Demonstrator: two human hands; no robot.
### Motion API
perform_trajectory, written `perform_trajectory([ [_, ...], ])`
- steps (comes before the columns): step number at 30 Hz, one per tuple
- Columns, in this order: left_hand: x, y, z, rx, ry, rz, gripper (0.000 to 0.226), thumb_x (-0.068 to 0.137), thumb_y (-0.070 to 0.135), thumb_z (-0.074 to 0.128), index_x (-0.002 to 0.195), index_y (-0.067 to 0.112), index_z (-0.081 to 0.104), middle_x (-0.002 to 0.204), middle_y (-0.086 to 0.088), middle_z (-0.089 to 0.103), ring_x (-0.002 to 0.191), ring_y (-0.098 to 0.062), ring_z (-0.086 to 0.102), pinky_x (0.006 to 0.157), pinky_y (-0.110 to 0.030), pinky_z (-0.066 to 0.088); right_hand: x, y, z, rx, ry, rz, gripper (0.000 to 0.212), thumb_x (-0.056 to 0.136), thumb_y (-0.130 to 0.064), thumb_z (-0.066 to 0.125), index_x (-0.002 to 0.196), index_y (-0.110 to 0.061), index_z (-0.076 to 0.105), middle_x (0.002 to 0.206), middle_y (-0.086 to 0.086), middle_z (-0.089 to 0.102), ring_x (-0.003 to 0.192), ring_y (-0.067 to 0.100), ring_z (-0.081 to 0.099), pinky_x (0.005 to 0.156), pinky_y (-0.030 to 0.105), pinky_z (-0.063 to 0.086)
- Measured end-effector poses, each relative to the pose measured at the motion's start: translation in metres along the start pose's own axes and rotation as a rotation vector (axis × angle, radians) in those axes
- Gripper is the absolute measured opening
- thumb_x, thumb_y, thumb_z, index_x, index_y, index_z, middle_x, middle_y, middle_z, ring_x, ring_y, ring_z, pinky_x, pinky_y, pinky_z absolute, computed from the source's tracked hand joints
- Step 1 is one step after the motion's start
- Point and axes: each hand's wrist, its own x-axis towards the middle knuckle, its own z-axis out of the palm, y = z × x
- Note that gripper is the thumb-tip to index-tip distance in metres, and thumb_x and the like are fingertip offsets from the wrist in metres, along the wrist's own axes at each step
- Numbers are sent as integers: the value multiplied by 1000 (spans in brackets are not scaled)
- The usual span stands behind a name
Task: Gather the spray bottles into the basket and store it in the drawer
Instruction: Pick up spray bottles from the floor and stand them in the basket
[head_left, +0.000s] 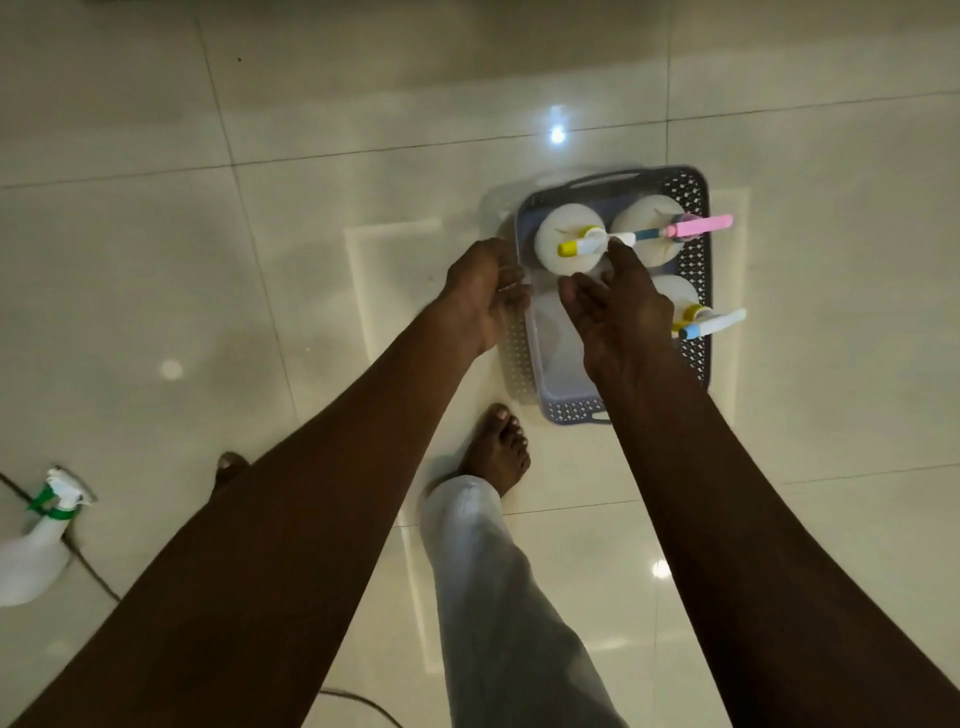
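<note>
Basket: the grey perforated basket stands on the floor in front of the person's bare foot; I judge it was set low so that both hands can load it from above.
Bottles inside: three white spray bottles stand upright: a yellow-nozzle bottle at the far left, a pink-trigger bottle beside it, and a blue-nozzle bottle on the right side. Upright they take less room, so the near left part of the basket stays free.
Left hand: the left hand is at the left rim of the basket, fingers curled against it; it seems to steady the basket, but a firm grip I cannot confirm.
Right hand: the right hand hangs over the basket with the fingers spread, holding nothing; the fingertips are near the yellow nozzle.
Bottle still outside: a green-trigger spray bottle lies on the floor at the far left, well apart from the basket, so the gathering is probably not complete.
Surface: glossy cream floor tiles with dark joints, reflecting ceiling lights.
Room: dim; no drawer is in view.
</note>
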Motion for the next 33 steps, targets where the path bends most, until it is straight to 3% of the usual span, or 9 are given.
perform_trajectory([
  [2, -21, 6, -21, 33, 5, 31, 18, 102, 23, 56, 110, 8, 64, 106, -14, 70, 90, -28, 63, 86, -39, 54, -16, 11, -5, -63, 11, 35, 43, 103, -36, 66, 128, -2, 62, 104, 17, 71, 94, 26, 73, 84, 39, 66],
  [4, -41, 9, -44, 63, 20, 68, 25, 104, 26, 55, 122, 11, 64, 121, -12, 71, 102, -29, 66, 93, -40, 54, -34, 25, -6, -158, 22, 63, 43, 105, -43, 57, 125, -6, 63, 112, 13, 75, 102, 26, 75, 82, 39, 65],
  [6, -63, 15, -73, 69, 45, 108, 32, 105, 27, 55, 131, 10, 64, 133, -12, 69, 115, -30, 66, 101, -41, 53, -59, 45, 0, -236, 16, 60, 37, 106, -42, 54, 116, -9, 66, 113, 11, 77, 101, 25, 75, 77, 36, 63],
  [9, -96, 21, -115, 80, 93, 185, 36, 105, 27, 54, 135, 11, 65, 134, -10, 71, 123, -30, 67, 107, -43, 54, -100, 76, 17, -303, -48, 36, 25, 104, -30, 56, 110, -10, 69, 105, 9, 79, 96, 25, 75, 72, 35, 62],
  [17, -190, 40, -264, 9, 217, 368, 29, 103, 28, 59, 126, 15, 71, 124, -6, 76, 119, -26, 71, 104, -44, 56, -215, 172, 75, -540, -470, -75, 20, 105, -22, 60, 116, -9, 71, 114, 13, 80, 111, 30, 77, 95, 44, 61],
  [23, -229, 31, -406, -166, 414, 406, 25, 103, 19, 58, 122, 12, 72, 125, -11, 76, 122, -31, 70, 105, -46, 54, -271, 266, 122, -773, -609, -95, 25, 105, -18, 59, 122, -2, 69, 120, 18, 77, 115, 35, 74, 100, 49, 58],
  [30, -241, -2, -558, -374, 622, 446, 25, 101, 15, 61, 122, 7, 71, 124, -15, 75, 120, -33, 70, 96, -42, 56, -301, 377, 167, -1027, -736, -110, 17, 105, -17, 60, 116, -10, 71, 117, 13, 79, 112, 29, 76, 100, 49, 61],
  [33, -237, -18, -616, -386, 765, 486, 18, 100, 11, 61, 115, 7, 72, 117, -13, 75, 109, -29, 71, 96, -49, 59, -304, 425, 185, -1117, -777, -112, 14, 104, -16, 60, 112, -13, 72, 118, 16, 78, 112, 30, 76, 98, 49, 62],
])
